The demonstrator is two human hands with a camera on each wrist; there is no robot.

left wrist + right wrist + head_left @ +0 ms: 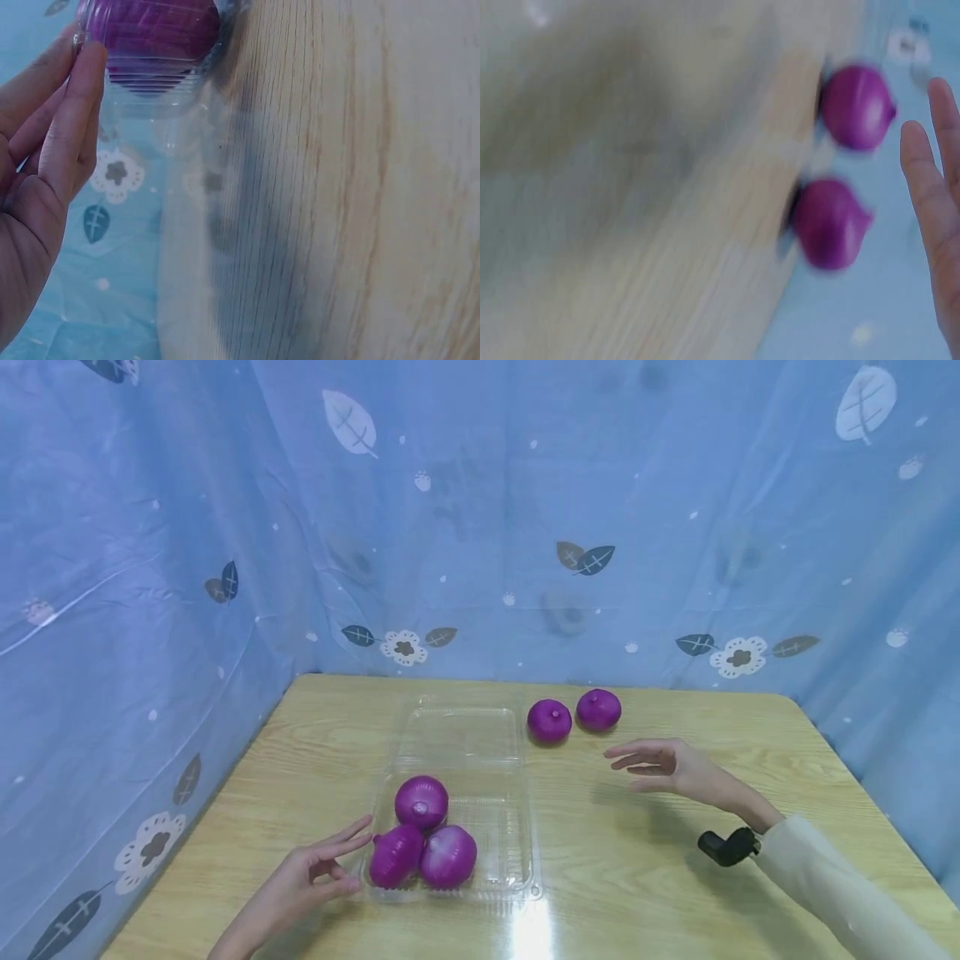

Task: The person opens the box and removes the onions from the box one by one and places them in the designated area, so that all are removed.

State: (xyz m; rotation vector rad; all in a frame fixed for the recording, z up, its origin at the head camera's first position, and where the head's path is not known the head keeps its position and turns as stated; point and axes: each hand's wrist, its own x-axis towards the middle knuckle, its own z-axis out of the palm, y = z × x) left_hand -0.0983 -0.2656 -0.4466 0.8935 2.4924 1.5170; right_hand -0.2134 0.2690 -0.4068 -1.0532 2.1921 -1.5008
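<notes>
A clear plastic clamshell box [501, 847] lies opened on the table, its lid [457, 731] folded back toward the curtain. Three purple onions sit clustered in the base's left part: one onion [422, 802] behind, another [396, 857] at front left, a third [448, 857] at front right. My left hand [311, 875] is at the box's left side; in the left wrist view its fingertips [91, 56] touch the clear wall beside an onion [161, 30]. My right hand [675, 768] hovers above the table with nothing in it, nearest two loose onions [550, 722] [832, 223].
The loose onions, including the farther one [598, 710], stand right of the lid near the table's back edge. A blue patterned curtain [480, 527] surrounds the wooden table [615, 893]. A black device [729, 847] is on my right wrist.
</notes>
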